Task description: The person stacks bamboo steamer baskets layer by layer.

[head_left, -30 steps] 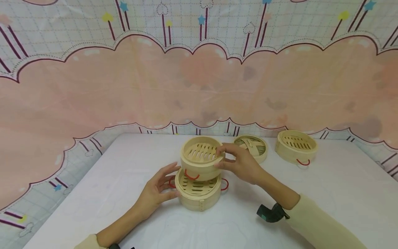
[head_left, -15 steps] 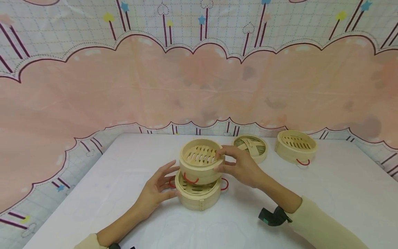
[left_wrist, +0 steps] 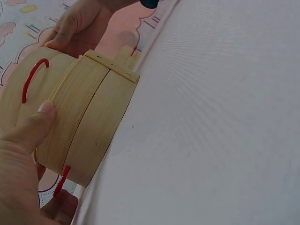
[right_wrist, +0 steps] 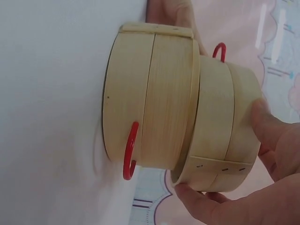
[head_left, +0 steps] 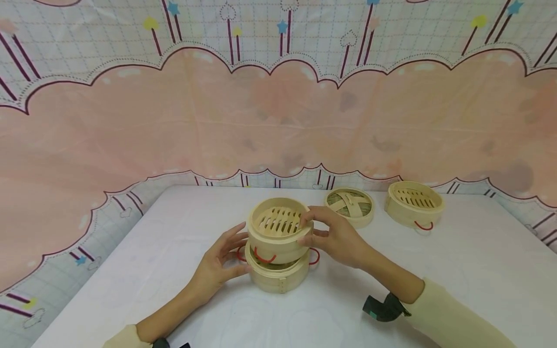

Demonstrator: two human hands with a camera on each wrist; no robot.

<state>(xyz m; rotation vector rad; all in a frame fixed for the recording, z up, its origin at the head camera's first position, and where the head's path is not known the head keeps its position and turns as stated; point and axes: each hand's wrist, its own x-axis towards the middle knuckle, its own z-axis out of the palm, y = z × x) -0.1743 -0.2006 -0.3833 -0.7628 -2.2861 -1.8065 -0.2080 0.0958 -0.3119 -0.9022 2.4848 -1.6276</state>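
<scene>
A round bamboo steamer basket (head_left: 278, 281) with red loop handles stands on the white table. My left hand (head_left: 215, 266) steadies it at its left side, thumb at the near wall and fingers by the red handle (left_wrist: 62, 182). Above it, my right hand (head_left: 337, 238) grips a second steamer basket (head_left: 278, 246) by its right rim, thumb and fingers on opposite faces of the wall. This upper basket has a slatted floor and overlaps the lower one's opening, sitting off-centre and slightly tilted. In the right wrist view the upper basket (right_wrist: 213, 112) is offset from the lower one.
Behind the right hand lies a woven bamboo lid (head_left: 351, 207). A third steamer basket (head_left: 414, 208) with a red handle stands at the back right. A patterned cloth backdrop (head_left: 278, 121) rises behind the table (head_left: 143, 270).
My right hand has lowered the upper basket and brought it slightly left and nearer, covering more of the lower basket's floor. The left hand has stayed nearly still.
</scene>
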